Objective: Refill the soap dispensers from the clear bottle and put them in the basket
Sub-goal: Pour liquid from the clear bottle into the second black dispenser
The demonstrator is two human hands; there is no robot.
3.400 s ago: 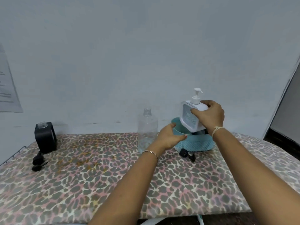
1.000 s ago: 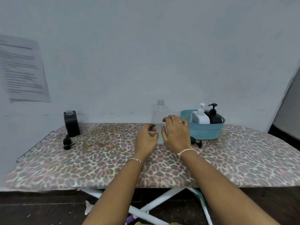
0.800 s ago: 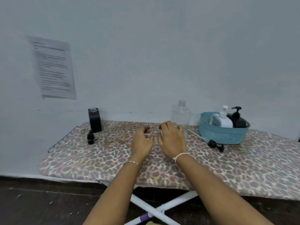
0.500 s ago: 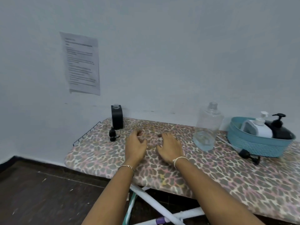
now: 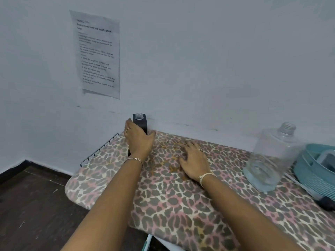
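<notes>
A black square soap dispenser (image 5: 140, 120) stands uncapped at the far left of the leopard-print board (image 5: 172, 200), against the wall. My left hand (image 5: 139, 142) reaches around its lower part, fingers on its left side and thumb on its right. My right hand (image 5: 194, 160) lies flat on the board, holding nothing. The clear bottle (image 5: 272, 156) stands uncapped to the right with a little liquid in its bottom. At the right edge is the teal basket (image 5: 311, 171), with part of a white dispenser (image 5: 328, 158) inside it.
A black pump head (image 5: 326, 204) lies on the board in front of the basket. A wire rack (image 5: 98, 150) sticks out at the board's left end. A printed sheet (image 5: 97, 55) hangs on the wall. Dark floor lies below to the left.
The view has swung left and closer. My left hand has moved from the middle of the board to the black dispenser. My right hand has settled flat on the board.
</notes>
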